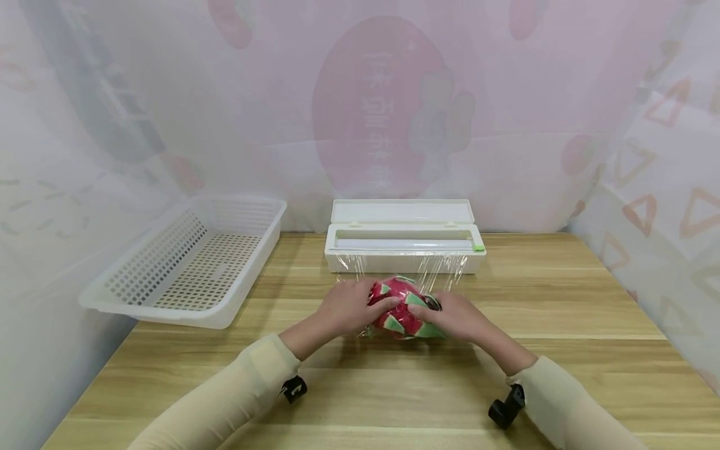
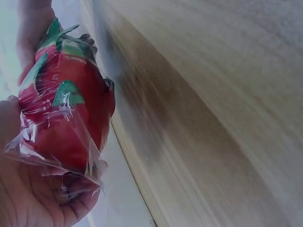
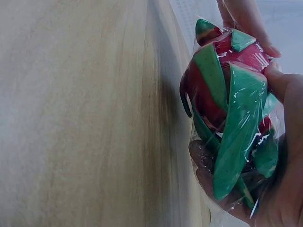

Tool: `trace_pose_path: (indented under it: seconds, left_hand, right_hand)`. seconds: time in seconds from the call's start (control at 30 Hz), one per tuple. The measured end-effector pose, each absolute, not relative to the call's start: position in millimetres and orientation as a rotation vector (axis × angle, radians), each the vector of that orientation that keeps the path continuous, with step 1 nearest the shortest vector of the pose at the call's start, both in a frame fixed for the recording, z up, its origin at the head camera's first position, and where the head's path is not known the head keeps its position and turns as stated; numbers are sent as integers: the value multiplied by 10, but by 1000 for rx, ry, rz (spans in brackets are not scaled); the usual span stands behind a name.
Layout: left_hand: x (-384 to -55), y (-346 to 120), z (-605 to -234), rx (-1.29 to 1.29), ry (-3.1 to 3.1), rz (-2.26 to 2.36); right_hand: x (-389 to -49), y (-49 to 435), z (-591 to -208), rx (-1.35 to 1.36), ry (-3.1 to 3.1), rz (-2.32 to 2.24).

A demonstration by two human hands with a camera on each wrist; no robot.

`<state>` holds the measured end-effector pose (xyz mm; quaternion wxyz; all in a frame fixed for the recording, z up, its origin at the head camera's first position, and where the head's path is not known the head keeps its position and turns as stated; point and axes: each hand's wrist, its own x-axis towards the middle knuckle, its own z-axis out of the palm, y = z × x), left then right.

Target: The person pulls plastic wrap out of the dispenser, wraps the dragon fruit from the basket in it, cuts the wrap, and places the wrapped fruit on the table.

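And the white basket [image 1: 247,281] is sitting at left on the bench [image 1: 562,300], the left grip [image 1: 350,306] is clasping one end of the film-wrapped dragon fruit [image 1: 406,322] in front of the open white box [image 1: 405,232], and the right grip [image 1: 458,315] is holding the other end!

A red dragon fruit [image 1: 405,317] is being held lengthwise between the left hand [image 1: 352,306] and the right hand [image 1: 458,317], its longest green scales pointing into the right grip. Clear plastic film [image 2: 91,137] is covering it (glossy, visibly creased), bunching loosely inside the left grip.
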<state>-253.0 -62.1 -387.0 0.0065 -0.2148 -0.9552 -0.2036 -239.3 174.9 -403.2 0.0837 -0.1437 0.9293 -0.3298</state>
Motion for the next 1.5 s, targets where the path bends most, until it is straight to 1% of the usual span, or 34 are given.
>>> trace_pose_path:
  seconds: [0.3, 0.6, 1.0, 1.33, 1.5]
  left_hand:
    - [-2611, -628, -3896, -708, -2997, -655]
    - [-2689, -687, -3943, -681, -3006, -777]
    - [-2760, -737, -3945, -766, -3013, -866]
    - [-2756, -695, -3953, -713, -2995, -900]
    - [-2739, -660, -3967, -691, -2982, -869]
  right_hand:
    - [-2479, 1827, -4012, -411, 2693, -988]
    - [-2558, 1860, -4050, -377, 2636, -1047]
    - [-2645, 1941, -4100, -459, 2630, -1123]
    - [-2644, 1954, -4079, -454, 2815, -1028]
    - [-2606, 1939, -4043, -534, 2863, -1047]
